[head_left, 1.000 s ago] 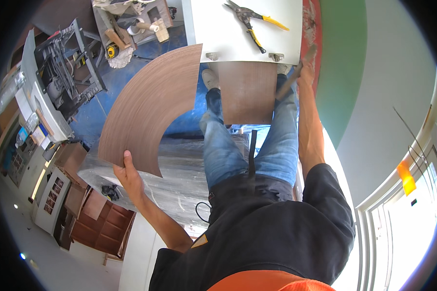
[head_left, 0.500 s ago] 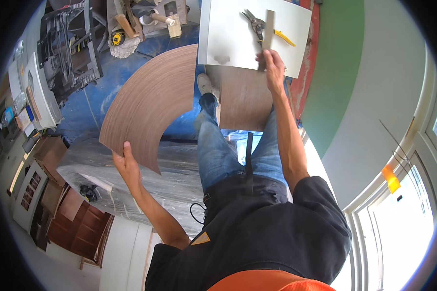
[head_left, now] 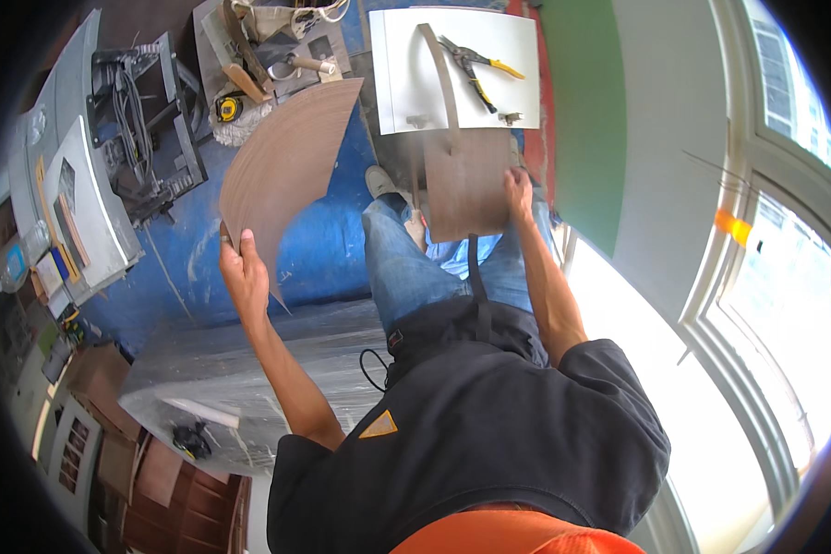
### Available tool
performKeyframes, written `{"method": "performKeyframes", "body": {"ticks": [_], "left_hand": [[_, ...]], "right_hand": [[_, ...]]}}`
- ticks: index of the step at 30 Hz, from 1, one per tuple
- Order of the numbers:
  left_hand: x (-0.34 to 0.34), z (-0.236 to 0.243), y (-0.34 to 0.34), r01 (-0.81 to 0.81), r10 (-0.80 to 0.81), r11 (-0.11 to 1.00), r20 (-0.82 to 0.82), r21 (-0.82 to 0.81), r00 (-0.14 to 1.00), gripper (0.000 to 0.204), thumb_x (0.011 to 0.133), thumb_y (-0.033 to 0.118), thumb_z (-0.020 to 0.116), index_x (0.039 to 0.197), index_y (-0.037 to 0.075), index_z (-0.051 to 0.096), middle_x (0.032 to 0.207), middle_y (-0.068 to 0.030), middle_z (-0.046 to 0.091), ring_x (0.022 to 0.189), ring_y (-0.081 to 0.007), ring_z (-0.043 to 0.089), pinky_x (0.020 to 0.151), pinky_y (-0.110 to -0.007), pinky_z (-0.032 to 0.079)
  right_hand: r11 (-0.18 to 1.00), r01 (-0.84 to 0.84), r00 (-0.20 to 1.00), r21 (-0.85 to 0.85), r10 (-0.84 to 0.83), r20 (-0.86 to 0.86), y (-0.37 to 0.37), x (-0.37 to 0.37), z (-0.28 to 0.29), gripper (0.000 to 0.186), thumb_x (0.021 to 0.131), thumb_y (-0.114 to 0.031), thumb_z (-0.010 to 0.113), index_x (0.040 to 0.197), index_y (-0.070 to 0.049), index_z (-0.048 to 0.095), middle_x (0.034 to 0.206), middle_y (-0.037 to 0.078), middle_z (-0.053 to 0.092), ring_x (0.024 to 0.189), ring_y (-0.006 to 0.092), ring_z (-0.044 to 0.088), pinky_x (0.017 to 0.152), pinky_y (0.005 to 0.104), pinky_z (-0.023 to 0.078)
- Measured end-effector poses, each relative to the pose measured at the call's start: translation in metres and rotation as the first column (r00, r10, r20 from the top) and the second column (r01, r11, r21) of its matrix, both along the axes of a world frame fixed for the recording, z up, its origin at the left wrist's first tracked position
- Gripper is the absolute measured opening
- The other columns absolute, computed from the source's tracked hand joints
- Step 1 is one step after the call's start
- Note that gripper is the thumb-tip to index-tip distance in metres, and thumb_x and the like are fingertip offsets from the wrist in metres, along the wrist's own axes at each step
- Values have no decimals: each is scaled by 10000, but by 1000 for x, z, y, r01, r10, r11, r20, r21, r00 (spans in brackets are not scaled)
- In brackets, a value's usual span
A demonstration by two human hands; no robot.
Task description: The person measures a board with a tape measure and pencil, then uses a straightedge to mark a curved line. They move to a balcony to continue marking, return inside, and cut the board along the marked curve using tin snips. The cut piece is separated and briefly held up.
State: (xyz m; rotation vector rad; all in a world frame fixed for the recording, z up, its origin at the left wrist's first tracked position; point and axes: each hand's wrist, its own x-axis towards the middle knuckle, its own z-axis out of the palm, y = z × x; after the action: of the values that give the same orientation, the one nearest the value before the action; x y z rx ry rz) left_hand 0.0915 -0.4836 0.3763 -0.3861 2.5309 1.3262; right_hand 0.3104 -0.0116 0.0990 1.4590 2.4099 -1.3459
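Observation:
My left hand (head_left: pixel 245 275) grips the lower end of a curved, brown wood-grain veneer sheet (head_left: pixel 282 152), thumb on top. The sheet is raised and bent, its far end reaching toward the white board. My right hand (head_left: pixel 520 196) is closed at the right edge of a rectangular brown wood-grain sheet (head_left: pixel 467 189) above my legs; some of its fingers are hidden by the edge. On the white board (head_left: pixel 395 69), beyond that sheet, lies a narrow curved brown strip (head_left: pixel 443 78). Beside the strip are snips with yellow-and-black handles (head_left: pixel 473 63).
A yellow tape measure (head_left: pixel 228 109) and wood offcuts (head_left: pixel 245 81) lie at the far left. Near them stands a dark metal frame (head_left: pixel 148 125). Blue sheeting (head_left: pixel 198 245) covers the floor, and a plastic-wrapped surface (head_left: pixel 323 346) is at my left. A green-and-white wall (head_left: pixel 586 129) rises on the right.
My right hand has let go of the narrow strip on the white board and moved nearer to the rectangular sheet's edge. My left hand has lifted and tilted the curved sheet.

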Motion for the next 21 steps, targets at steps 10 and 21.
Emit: {"method": "performKeyframes", "body": {"ticks": [10, 21], "left_hand": [[-9, 79, 9, 144, -161, 982, -146, -121, 976, 439, 1090, 231, 485, 1426, -46, 538, 1255, -235, 681, 1142, -312, 657, 999, -410, 479], [105, 190, 231, 879, -927, 375, -134, -295, 350, 489, 996, -39, 450, 1473, 27, 537, 1436, -200, 595, 1359, -353, 550, 1126, -401, 425]], "right_hand": [[888, -32, 995, -459, 74, 73, -112, 75, 14, 495, 930, -274, 697, 1303, 40, 614, 1146, 208, 731, 902, 258, 728, 817, 384, 581], [255, -186, 870, -949, -406, -279, -41, 54, 205, 675, 1007, -632, 526, 1394, -80, 544, 1222, 98, 648, 1080, 227, 663, 921, 396, 555]]}}
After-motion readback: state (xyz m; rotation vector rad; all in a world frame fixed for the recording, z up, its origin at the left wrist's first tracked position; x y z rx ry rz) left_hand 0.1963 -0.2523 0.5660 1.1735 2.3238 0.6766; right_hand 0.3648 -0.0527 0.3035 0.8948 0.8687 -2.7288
